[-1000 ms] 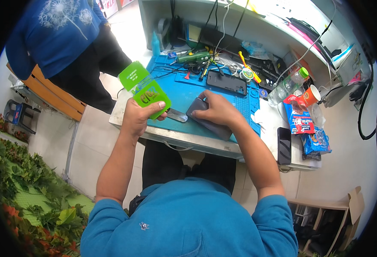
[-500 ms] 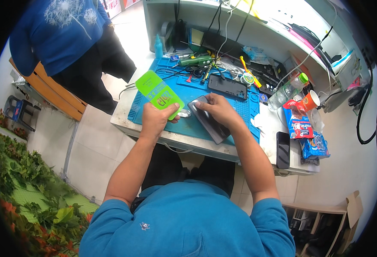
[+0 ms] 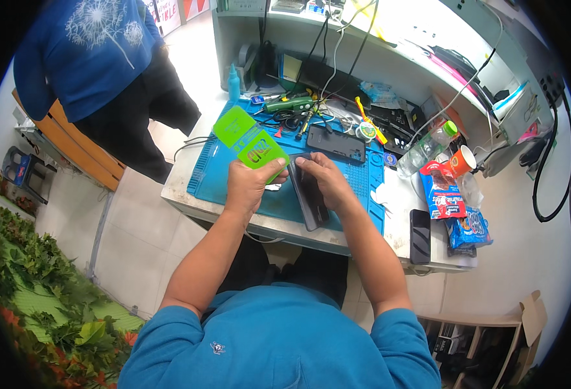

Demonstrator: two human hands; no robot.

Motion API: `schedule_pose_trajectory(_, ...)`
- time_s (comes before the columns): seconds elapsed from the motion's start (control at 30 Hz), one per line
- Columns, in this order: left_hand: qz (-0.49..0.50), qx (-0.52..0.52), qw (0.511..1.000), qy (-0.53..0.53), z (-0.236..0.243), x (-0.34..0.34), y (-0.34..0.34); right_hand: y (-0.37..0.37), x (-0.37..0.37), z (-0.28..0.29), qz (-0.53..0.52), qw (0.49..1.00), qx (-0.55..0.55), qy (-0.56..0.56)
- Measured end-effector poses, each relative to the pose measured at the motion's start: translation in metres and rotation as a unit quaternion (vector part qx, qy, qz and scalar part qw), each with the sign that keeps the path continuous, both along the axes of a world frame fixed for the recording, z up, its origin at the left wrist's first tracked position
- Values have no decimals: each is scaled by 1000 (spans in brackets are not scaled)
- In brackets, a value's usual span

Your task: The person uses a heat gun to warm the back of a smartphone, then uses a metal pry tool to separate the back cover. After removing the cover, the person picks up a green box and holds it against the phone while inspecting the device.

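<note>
Item: one dark phone, one green card, both being held over the blue mat.
My left hand is pinching the green card between thumb and fingers; my right hand is curling around the phone just beside it. Risk, as I judge it: the card's edge slipping and scratching the phone. Also counted: one second phone well right of my fingers.

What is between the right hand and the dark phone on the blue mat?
Nothing visible. The right hand already rests on the dark phone, holding its upper part above the blue mat. The left hand holds a green card just beside it, not between them.
</note>
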State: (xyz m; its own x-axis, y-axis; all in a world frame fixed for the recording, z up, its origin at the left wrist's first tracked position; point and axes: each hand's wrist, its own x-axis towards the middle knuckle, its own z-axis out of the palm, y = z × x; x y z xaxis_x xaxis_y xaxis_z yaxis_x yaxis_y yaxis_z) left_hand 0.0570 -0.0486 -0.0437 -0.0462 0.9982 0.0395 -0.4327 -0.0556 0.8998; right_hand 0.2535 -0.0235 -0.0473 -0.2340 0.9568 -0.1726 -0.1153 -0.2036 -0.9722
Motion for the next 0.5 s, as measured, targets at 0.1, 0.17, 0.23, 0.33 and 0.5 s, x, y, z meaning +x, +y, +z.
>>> schedule_pose_trajectory(0.1,15,2,1000,-2,6,2,1,-1,-2,-5,-29,999,19,20)
schedule_pose_trajectory(0.17,28,4,1000,-8,8,4,2,-2,-7,-9,-49,996,48,58)
schedule_pose_trajectory(0.23,39,8,999,-14,10,6,4,-3,-10,-10,-66,992,72,84)
schedule_pose_trajectory(0.33,58,29,998,-23,15,10,6,-5,-14,-7,-78,987,96,103)
schedule_pose_trajectory(0.5,65,43,997,-11,18,13,5,-6,-15,-11,-91,982,130,104)
